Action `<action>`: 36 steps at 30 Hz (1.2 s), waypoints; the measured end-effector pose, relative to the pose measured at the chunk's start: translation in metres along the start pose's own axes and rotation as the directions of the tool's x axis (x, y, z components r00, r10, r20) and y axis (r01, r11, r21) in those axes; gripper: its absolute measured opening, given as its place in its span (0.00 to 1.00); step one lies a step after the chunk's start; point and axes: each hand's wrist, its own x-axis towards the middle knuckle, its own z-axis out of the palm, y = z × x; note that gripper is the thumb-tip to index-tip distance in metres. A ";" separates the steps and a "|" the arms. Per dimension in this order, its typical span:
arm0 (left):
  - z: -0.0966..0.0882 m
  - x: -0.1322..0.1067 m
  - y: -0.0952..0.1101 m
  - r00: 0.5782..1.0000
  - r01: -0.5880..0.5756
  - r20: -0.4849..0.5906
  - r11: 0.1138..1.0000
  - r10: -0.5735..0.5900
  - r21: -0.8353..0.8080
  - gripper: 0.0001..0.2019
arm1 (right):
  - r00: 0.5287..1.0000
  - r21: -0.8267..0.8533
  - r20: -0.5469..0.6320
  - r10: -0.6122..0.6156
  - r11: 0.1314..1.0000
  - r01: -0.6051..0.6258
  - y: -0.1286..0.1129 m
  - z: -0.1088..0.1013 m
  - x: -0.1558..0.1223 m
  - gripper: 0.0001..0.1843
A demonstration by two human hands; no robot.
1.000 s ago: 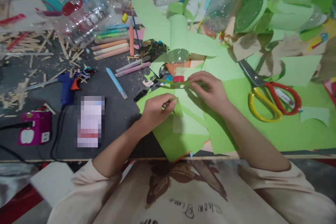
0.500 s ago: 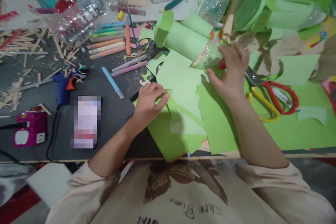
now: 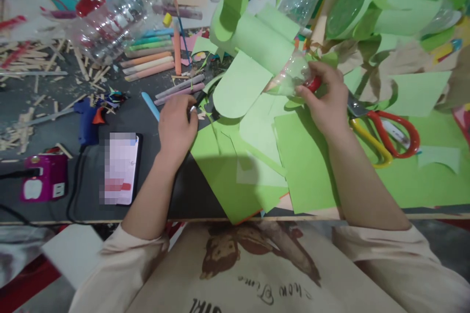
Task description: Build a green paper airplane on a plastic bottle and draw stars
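Observation:
My right hand (image 3: 326, 100) grips the red-capped neck of a plastic bottle (image 3: 288, 76). Light green paper wraps the bottle's body, and rounded green paper pieces stick out at its far end. My left hand (image 3: 178, 129) is curled at the left of the paper pile, around what looks like a black pen (image 3: 200, 105), mostly hidden by the fingers. Between the hands, a round-ended light green paper piece (image 3: 240, 85) stands out below the bottle. Under it lie light green scraps and a bright green sheet (image 3: 235, 181).
Scissors (image 3: 394, 132) with red and yellow handles lie right of my right hand. On the left are a phone (image 3: 121, 168), a blue glue gun (image 3: 86, 120), a magenta box (image 3: 44, 178) and coloured pens (image 3: 150, 61). Clear bottles (image 3: 121, 19) and more green-wrapped bottles (image 3: 400, 19) stand behind.
My left hand has moved left and slightly up, off the green sheets, and closed at the black pen. The bottle has turned a little in my right hand, and the round-ended piece shows more.

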 end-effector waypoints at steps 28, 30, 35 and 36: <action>0.007 -0.017 0.023 0.932 -0.341 -0.147 0.939 0.330 -0.050 0.21 | 0.936 0.045 -0.118 -0.331 0.940 0.338 -0.049 -0.001 -0.015 0.17; 0.007 -0.018 0.023 0.940 -0.328 -0.123 0.942 0.319 -0.065 0.20 | 0.939 0.106 -0.011 -0.344 0.933 0.343 -0.055 0.007 -0.017 0.20; 0.007 -0.018 0.024 0.956 -0.292 -0.075 0.947 0.284 -0.133 0.15 | 0.924 0.153 0.061 -0.378 0.918 0.366 -0.062 0.016 -0.020 0.24; 0.007 -0.018 0.024 0.956 -0.291 -0.083 0.946 0.281 -0.143 0.15 | 0.924 0.144 0.059 -0.379 0.919 0.368 -0.063 0.017 -0.020 0.23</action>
